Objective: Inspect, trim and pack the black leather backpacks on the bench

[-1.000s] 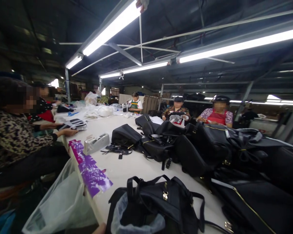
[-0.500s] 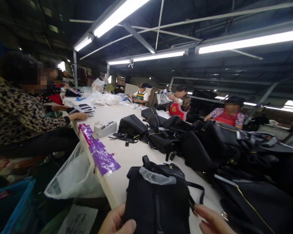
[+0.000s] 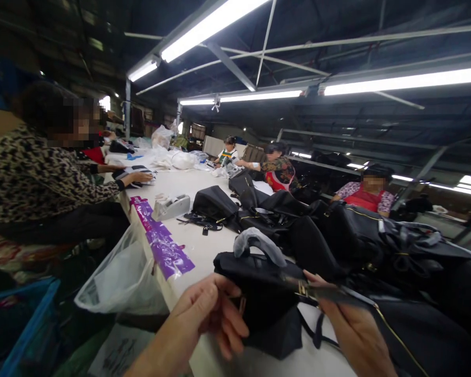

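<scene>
A small black backpack is tilted over the near edge of the table, in front of me. Translucent wrapping covers its top handle. With curled fingers, my left hand grips the bag's left side, close to a gold-coloured metal piece. My right hand is closed on the opposite side, by a gold buckle and a strap, and is partly smeared by motion. Below that hand a thin black strap hangs down. What lies under the fingers is hidden.
Black bags pile up along the right. A tape dispenser and purple film are on the white table. At left are a plastic bag, a blue crate and a co-worker. Other people sit beyond.
The backpack has turned and tipped, so its wrapped handle and side hardware now show. Both hands have risen onto its sides. A far co-worker's arm has reached left.
</scene>
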### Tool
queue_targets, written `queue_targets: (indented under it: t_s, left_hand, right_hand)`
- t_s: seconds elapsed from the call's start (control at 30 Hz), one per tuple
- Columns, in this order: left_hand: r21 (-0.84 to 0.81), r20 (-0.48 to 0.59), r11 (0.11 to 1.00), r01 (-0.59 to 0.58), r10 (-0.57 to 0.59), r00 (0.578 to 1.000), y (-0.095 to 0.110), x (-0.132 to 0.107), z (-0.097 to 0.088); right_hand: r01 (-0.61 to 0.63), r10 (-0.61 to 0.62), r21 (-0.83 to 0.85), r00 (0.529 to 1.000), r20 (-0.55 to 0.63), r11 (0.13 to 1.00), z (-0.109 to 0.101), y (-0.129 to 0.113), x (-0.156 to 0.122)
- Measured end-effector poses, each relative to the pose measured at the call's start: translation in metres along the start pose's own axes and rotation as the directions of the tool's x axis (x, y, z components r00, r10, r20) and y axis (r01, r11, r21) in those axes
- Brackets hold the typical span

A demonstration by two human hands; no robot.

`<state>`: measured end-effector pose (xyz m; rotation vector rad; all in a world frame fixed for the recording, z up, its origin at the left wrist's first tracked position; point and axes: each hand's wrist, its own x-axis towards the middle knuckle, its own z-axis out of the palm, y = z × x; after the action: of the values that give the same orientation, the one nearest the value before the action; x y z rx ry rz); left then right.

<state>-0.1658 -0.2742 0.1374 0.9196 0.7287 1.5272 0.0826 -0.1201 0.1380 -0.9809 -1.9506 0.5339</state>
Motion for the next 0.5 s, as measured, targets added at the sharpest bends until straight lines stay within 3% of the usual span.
queue_targets:
  t_s: [0.1,0.2,0.33,0.5]
  left_hand:
    - [0.168,-0.19,0.982,-0.086,0.118,0.975,0.005,0.003,-0.015]
    - [0.298,-0.304,0.954,-0.043,0.138,0.943,-0.008,0.0,-0.034]
    - [0.464,-0.328,0.886,0.006,0.166,0.93,-0.031,-0.005,-0.043]
    - [0.665,-0.28,0.745,-0.05,0.311,0.908,-0.038,0.0,-0.029]
  right_hand:
    - [-0.103,0.102,-0.044,0.994,-0.04,0.994,-0.002,-0.028,0.027]
    - [-0.102,0.102,0.035,0.995,0.023,0.994,0.0,-0.037,0.037]
    - [-0.134,0.132,0.045,0.99,0.042,0.99,0.005,-0.03,0.034]
    - [-0.148,0.144,0.035,0.984,0.103,0.988,0.005,-0.026,0.033]
